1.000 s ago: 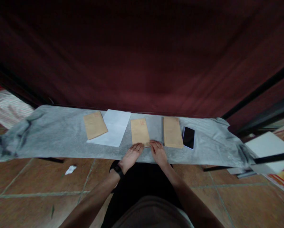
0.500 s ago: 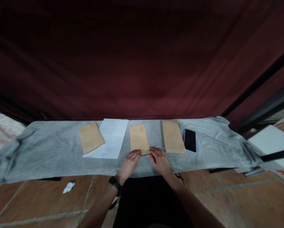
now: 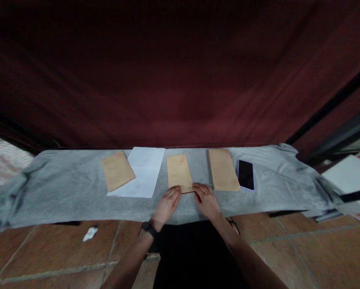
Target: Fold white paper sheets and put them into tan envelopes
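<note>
A brown envelope (image 3: 179,170) with a small red mark near its top lies in front of me on the grey cloth. My left hand (image 3: 168,202) rests its fingers on the near left corner, and my right hand (image 3: 206,200) touches the near right corner. The fingers of both hands lie close together and bent, pressing the near edge. To the right is a stack of brown envelopes (image 3: 223,169). On the left another brown envelope (image 3: 117,170) partly covers white paper (image 3: 148,168).
A phone (image 3: 246,175) lies right of the stack on the grey cloth (image 3: 62,184). Behind the narrow table hangs a dark red curtain (image 3: 180,100). White scrap (image 3: 90,233) lies on the tiled floor at the left. A white board (image 3: 348,174) stands at the far right.
The view has shifted slightly, so the things on the table appear a little higher and further right. Both hands remain at the near edge of the middle envelope.
</note>
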Action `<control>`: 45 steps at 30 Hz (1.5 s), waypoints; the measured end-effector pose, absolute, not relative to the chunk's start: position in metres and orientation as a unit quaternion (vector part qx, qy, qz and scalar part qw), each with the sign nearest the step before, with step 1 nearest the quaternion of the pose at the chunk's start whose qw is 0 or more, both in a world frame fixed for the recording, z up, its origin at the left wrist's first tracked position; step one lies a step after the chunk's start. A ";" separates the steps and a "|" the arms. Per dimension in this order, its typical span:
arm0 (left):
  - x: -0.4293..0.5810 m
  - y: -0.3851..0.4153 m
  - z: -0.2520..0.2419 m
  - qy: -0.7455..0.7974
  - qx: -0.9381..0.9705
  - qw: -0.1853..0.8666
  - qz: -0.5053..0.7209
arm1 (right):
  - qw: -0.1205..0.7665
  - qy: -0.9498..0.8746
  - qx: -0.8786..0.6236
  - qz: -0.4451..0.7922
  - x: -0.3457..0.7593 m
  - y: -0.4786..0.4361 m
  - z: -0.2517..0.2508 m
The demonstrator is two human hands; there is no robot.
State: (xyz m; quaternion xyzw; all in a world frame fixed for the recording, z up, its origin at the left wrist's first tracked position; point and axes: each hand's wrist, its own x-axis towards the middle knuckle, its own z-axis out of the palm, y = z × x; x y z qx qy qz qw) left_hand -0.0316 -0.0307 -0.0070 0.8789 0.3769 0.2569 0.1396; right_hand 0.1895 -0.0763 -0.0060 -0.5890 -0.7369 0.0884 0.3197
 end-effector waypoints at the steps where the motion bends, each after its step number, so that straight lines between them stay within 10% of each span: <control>1: -0.031 -0.031 -0.007 0.376 0.879 0.138 0.259 | 0.319 -0.738 -0.588 0.091 0.190 -0.076 -0.006; 37: -0.023 -0.056 0.019 0.436 0.871 0.145 0.175 | 0.281 -0.785 -0.535 0.138 0.182 -0.054 -0.005; 45: -0.028 -0.049 -0.001 0.420 0.877 0.101 0.212 | 0.150 -0.842 -0.504 0.122 0.163 -0.021 -0.014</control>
